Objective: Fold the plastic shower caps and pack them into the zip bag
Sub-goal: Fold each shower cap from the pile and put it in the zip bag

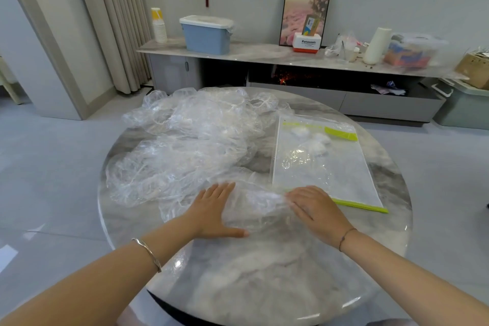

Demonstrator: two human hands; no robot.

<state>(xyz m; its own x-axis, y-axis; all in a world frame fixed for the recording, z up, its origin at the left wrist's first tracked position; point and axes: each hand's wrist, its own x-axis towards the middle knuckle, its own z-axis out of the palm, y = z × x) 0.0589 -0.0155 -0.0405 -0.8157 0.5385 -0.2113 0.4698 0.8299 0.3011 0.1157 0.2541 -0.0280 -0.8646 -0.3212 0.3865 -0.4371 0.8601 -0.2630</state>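
Note:
A heap of clear crinkled plastic shower caps (185, 145) covers the left and far part of the round marble table (264, 286). One cap (254, 206) lies flat at the near edge of the heap, between my hands. My left hand (211, 212) rests flat on its left side, fingers straight and thumb spread. My right hand (315, 209) presses flat on its right side, fingertips on the plastic. A clear zip bag (338, 167) with a green zip strip lies to the right, with a few folded caps inside near its far end.
Beyond the table stands a long low cabinet (264, 53) with a blue lidded bin (206, 34), stacked paper cups, a framed picture, a paper roll and boxes. Grey tile floor surrounds the table. A curtain hangs at the far left.

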